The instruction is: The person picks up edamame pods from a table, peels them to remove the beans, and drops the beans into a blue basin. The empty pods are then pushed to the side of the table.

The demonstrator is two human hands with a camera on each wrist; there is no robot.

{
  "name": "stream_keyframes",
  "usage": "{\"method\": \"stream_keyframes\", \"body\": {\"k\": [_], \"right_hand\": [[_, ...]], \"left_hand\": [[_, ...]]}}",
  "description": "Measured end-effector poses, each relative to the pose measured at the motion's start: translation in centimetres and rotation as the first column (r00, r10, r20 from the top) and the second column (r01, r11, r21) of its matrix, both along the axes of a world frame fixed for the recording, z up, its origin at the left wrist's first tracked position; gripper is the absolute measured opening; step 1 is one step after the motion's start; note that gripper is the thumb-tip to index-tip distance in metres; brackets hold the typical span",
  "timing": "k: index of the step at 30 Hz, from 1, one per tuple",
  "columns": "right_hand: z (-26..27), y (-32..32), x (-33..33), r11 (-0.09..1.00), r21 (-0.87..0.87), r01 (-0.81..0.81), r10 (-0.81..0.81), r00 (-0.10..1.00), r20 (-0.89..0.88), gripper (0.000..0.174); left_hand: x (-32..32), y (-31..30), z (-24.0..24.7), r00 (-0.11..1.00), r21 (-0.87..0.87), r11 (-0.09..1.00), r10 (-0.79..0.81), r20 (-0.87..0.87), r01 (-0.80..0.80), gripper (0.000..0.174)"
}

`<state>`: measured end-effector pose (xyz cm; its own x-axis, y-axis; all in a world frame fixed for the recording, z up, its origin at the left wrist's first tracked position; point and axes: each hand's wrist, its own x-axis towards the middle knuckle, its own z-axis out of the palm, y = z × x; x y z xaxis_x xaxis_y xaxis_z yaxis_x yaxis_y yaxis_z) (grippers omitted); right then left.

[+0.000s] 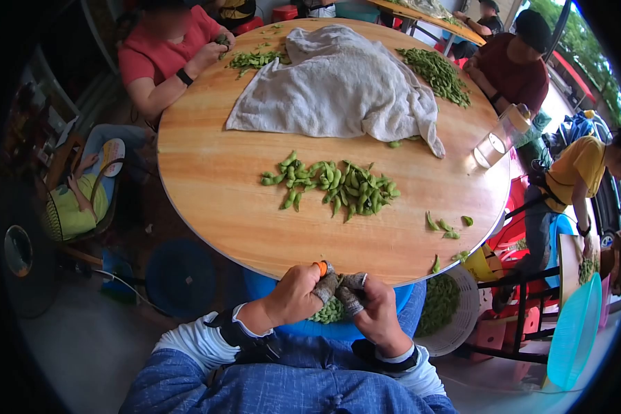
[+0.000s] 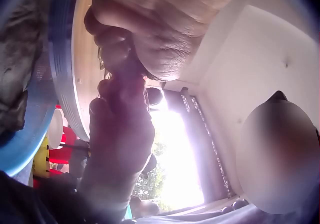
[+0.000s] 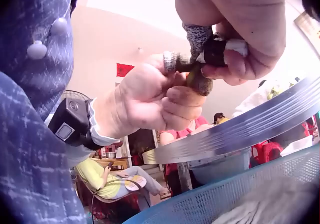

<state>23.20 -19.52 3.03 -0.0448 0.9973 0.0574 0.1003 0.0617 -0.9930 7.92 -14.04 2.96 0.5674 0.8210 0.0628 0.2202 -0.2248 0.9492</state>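
Note:
Both hands meet in front of the table edge, above a blue basin (image 1: 403, 297) with green beans (image 1: 330, 312) in it. Worn grey covers wrap several fingertips, and an orange band shows on the left hand (image 1: 293, 297). Its curled fingers and thumb pinch a green bean pod (image 3: 193, 75), seen between the fingertips in the right wrist view. From the other side the right hand (image 1: 379, 314) pinches at the same pod with thumb and bent fingers. Fingers hide most of the pod. On the table ahead lies a loose pile of bean pods (image 1: 352, 186).
A grey-white cloth (image 1: 338, 83) covers a mound on the round wooden table (image 1: 214, 186). A clear pitcher (image 1: 493, 145) stands near the right edge. Below right is a white basket (image 1: 466, 310) of greens. Several people sit around, two at the table's far side (image 1: 165, 62).

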Motion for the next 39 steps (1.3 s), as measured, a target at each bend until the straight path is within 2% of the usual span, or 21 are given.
{"method": "stream_keyframes", "body": {"k": [4, 5, 7, 10, 13, 14, 16, 18, 20, 21, 22, 24, 25, 27, 30, 31, 33, 34, 35, 36, 39], "right_hand": [[0.1, 0.3, -0.1, 0.992, 0.123, 0.013, -0.035, 0.984, 0.176, 0.017], [0.2, 0.2, -0.2, 0.987, 0.160, 0.015, -0.049, 0.976, 0.213, 0.018], [-0.9, 0.1, -0.3, 0.992, 0.115, 0.047, -0.056, 0.995, 0.077, 0.016], [-1.2, -0.1, 0.1, 0.995, 0.020, 0.095, -0.093, 0.994, -0.051, 0.012], [-0.7, -0.1, 2.2, 0.976, -0.111, 0.186, -0.205, 0.958, -0.202, 0.011], [0.3, -0.1, 3.5, 0.946, -0.136, 0.295, -0.312, 0.941, -0.129, 0.013], [-0.7, -0.1, 7.3, 0.872, -0.136, 0.469, -0.489, 0.834, -0.258, 0.014], [-1.2, -0.4, 10.3, 0.783, -0.280, 0.556, -0.610, 0.597, -0.520, 0.015], [-0.6, -1.0, 11.2, 0.722, -0.328, 0.609, -0.673, 0.506, -0.539, 0.018], [-0.2, -1.1, 11.0, 0.677, -0.347, 0.649, -0.708, 0.447, -0.546, 0.020], [-0.3, -1.3, 10.8, 0.692, -0.320, 0.647, -0.701, 0.496, -0.513, 0.021], [-0.5, -1.5, 9.8, 0.725, -0.268, 0.634, -0.678, 0.589, -0.440, 0.023], [-0.8, -1.4, 8.9, 0.790, -0.175, 0.587, -0.594, 0.664, -0.453, 0.024], [-0.8, -1.4, 7.2, 0.888, -0.144, 0.436, -0.457, 0.808, -0.372, 0.023], [0.0, -1.0, 3.9, 0.935, -0.174, 0.309, -0.349, 0.890, -0.293, 0.024], [-0.5, -1.1, 4.0, 0.953, -0.211, 0.220, -0.276, 0.917, -0.289, 0.023], [-1.0, -0.9, 3.0, 0.963, -0.214, 0.161, -0.229, 0.911, -0.343, 0.023], [-1.0, -0.8, 2.7, 0.968, -0.220, 0.124, -0.194, 0.923, -0.333, 0.027], [-0.9, -0.6, 2.3, 0.972, -0.217, 0.094, -0.163, 0.930, -0.329, 0.029], [-0.7, -0.3, 1.8, 0.975, -0.215, 0.065, -0.134, 0.936, -0.325, 0.031], [-0.2, 0.6, 0.4, 0.973, -0.227, -0.037, -0.055, 0.920, -0.387, 0.042]], "left_hand": [[-0.2, 0.2, -0.9, 0.998, -0.190, 0.982, -0.004, -0.055, -0.006, 0.011], [-0.2, 0.2, -1.1, 1.000, -0.206, 0.978, -0.008, -0.003, 0.008, 0.012], [-0.2, 0.1, -1.3, 0.995, -0.237, 0.971, -0.014, 0.103, 0.038, 0.014], [-0.1, -0.2, -0.5, 0.995, -0.229, 0.971, -0.057, 0.086, 0.075, 0.022], [-0.6, -0.6, 0.6, 0.961, -0.080, 0.964, -0.261, -0.095, 0.254, 0.026], [-0.9, -0.6, 1.3, 0.935, -0.024, 0.951, -0.307, -0.177, 0.308, 0.027], [-1.7, -0.2, 1.4, 0.928, 0.060, 0.934, -0.341, -0.148, 0.352, 0.026], [-2.5, 0.7, 1.6, 0.941, 0.077, 0.940, -0.324, -0.097, 0.332, 0.020], [-3.4, 2.5, 1.7, 0.978, 0.175, 0.971, -0.138, -0.155, 0.164, 0.016], [-3.6, 3.4, 1.8, 0.986, 0.164, 0.986, 0.010, -0.167, 0.018, 0.015], [-3.8, 4.8, 1.2, 0.972, 0.259, 0.959, 0.164, -0.166, -0.118, 0.015], [-3.8, 7.8, 0.7, 0.891, 0.319, 0.901, 0.380, -0.248, -0.295, 0.022], [-3.9, 9.1, 0.5, 0.868, 0.337, 0.894, 0.398, -0.295, -0.295, 0.025], [-4.2, 11.4, -1.2, 0.842, 0.450, 0.873, 0.379, -0.385, -0.187, 0.026], [-4.1, 12.6, -1.9, 0.832, 0.490, 0.864, 0.355, -0.426, -0.118, 0.027], [-4.2, 12.5, -1.8, 0.820, 0.417, 0.900, 0.332, -0.467, -0.126, 0.025], [-4.2, 11.8, -1.7, 0.793, 0.267, 0.952, 0.277, -0.543, -0.150, 0.021], [-4.2, 11.2, -2.0, 0.919, 0.106, 0.970, 0.241, -0.313, -0.218, 0.020], [-4.1, 10.4, -2.6, 0.972, -0.070, 0.970, 0.230, -0.055, -0.233, 0.019], [-3.9, 9.5, -3.1, 0.947, -0.243, 0.950, 0.246, 0.207, -0.194, 0.018], [-2.1, 5.7, -0.1, 0.873, -0.489, 0.867, 0.308, 0.379, -0.093, 0.018]]}}
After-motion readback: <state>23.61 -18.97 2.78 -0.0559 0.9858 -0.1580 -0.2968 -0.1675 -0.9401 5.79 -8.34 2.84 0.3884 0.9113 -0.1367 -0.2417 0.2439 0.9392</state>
